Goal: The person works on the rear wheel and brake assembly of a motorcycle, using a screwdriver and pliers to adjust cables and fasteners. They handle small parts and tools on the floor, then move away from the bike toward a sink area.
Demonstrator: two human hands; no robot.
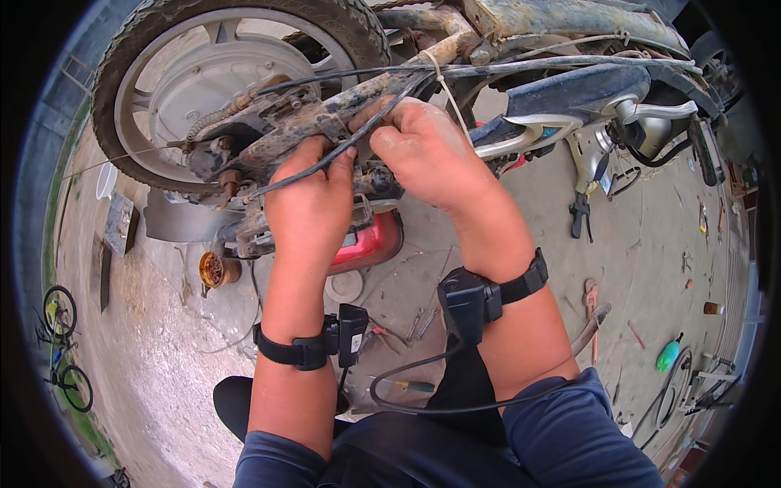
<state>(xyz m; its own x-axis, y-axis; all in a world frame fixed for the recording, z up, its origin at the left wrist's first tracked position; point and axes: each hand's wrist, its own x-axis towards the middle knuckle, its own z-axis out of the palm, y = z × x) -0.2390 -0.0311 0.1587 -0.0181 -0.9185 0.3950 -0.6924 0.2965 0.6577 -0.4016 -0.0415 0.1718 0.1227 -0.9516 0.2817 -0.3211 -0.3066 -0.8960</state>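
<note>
An electric scooter or motorbike lies upside down or tipped before me, its rear wheel (235,79) at the upper left. My left hand (311,195) reaches to the rusty swingarm (305,131), thumb and fingers around its lower edge behind a black cable (378,116). Just right of it, my right hand (427,146) has curled fingers at the same frame part; its fingertips are partly hidden, so its hold cannot be told. A pale cable tie (448,91) loops round the cables above my right hand. A red tail light (369,244) shows below the frame.
On the concrete floor are a rusty container (218,270), a pipe wrench (590,299), a screwdriver (415,385), pliers (387,335) and spanners (421,323). A green bottle (669,355) lies at the right. A metal tray (121,223) stands at the left; a bicycle (61,348) is farther off.
</note>
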